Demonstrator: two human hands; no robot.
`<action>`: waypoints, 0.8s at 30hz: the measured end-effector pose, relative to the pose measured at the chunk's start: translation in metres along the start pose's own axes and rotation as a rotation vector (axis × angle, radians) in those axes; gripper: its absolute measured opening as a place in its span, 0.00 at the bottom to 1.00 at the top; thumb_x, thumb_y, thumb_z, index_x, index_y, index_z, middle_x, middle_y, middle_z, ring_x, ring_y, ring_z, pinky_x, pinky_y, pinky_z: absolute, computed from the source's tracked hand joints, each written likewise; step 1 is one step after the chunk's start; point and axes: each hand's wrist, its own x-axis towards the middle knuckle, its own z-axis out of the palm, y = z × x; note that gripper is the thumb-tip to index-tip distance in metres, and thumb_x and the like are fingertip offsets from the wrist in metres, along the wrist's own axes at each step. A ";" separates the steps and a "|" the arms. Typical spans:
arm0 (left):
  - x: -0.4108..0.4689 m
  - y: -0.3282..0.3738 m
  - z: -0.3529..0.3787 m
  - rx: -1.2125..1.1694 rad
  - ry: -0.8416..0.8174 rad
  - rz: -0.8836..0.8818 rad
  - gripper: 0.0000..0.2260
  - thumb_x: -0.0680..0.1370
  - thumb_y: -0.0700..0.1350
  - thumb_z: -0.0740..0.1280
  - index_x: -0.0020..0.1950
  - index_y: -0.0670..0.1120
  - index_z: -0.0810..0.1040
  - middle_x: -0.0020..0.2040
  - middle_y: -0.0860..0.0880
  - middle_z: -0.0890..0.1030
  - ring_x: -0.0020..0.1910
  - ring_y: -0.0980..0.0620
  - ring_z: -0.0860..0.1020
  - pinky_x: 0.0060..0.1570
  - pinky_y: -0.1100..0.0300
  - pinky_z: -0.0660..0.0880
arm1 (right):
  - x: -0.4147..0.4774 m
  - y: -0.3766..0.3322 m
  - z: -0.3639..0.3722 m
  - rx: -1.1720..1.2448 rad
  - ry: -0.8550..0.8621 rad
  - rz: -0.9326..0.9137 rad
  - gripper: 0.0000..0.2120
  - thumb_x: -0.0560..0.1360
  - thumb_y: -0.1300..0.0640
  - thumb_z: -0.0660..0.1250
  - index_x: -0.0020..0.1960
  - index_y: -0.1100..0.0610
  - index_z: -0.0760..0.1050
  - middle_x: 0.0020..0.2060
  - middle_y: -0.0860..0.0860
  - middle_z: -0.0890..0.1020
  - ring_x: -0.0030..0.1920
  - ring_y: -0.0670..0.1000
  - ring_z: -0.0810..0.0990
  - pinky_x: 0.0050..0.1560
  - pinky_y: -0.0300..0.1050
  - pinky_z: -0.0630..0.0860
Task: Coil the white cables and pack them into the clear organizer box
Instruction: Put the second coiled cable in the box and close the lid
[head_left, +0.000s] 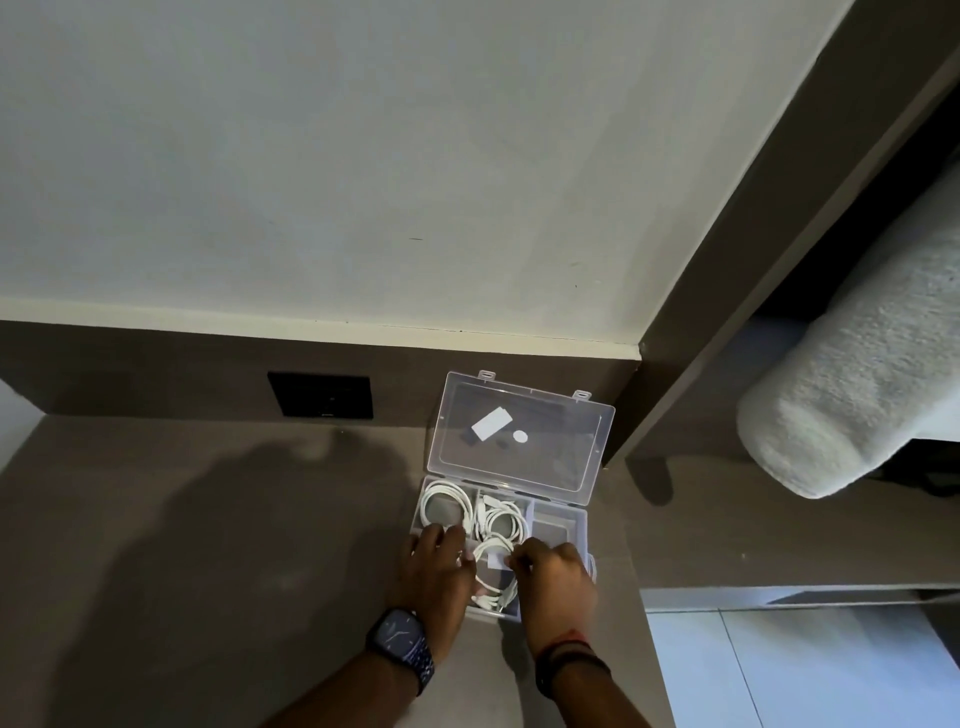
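Observation:
The clear organizer box (577, 519) sits on the brown counter, its lid (519, 431) standing open at the back. One coiled white cable (441, 501) lies in the far left compartment, and another coil (503, 522) fills the far middle one. A third white cable (493, 577) lies in the near middle compartment. My left hand (436, 577) rests on the box's near left part, fingers touching that cable. My right hand (558, 579) pinches the same cable at a white tag. The far right compartment looks empty.
A black wall socket plate (320, 395) is on the dark back panel to the left. A dark vertical post (727, 291) stands right of the box. A rolled grey towel (852, 395) lies on a shelf at right. The counter edge drops to a pale floor (779, 665).

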 end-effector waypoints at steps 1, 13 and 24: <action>0.002 0.001 0.000 0.104 0.019 0.062 0.11 0.56 0.45 0.79 0.33 0.47 0.81 0.40 0.52 0.83 0.40 0.48 0.81 0.38 0.56 0.78 | 0.000 -0.001 -0.002 -0.020 -0.031 -0.022 0.04 0.65 0.58 0.76 0.34 0.54 0.81 0.31 0.56 0.80 0.32 0.55 0.80 0.30 0.43 0.77; -0.001 0.003 -0.002 0.525 0.071 0.220 0.14 0.51 0.51 0.80 0.33 0.50 0.83 0.44 0.54 0.86 0.45 0.48 0.84 0.40 0.49 0.81 | 0.006 0.010 0.007 -0.382 -0.106 -0.360 0.18 0.42 0.56 0.83 0.27 0.54 0.78 0.23 0.50 0.79 0.31 0.54 0.76 0.27 0.48 0.74; -0.001 -0.003 0.007 0.533 0.048 0.167 0.14 0.51 0.51 0.81 0.32 0.54 0.83 0.47 0.52 0.85 0.47 0.44 0.83 0.39 0.44 0.81 | 0.007 -0.004 -0.002 -0.525 -0.216 -0.401 0.07 0.66 0.53 0.74 0.35 0.56 0.80 0.33 0.55 0.84 0.43 0.57 0.77 0.42 0.53 0.74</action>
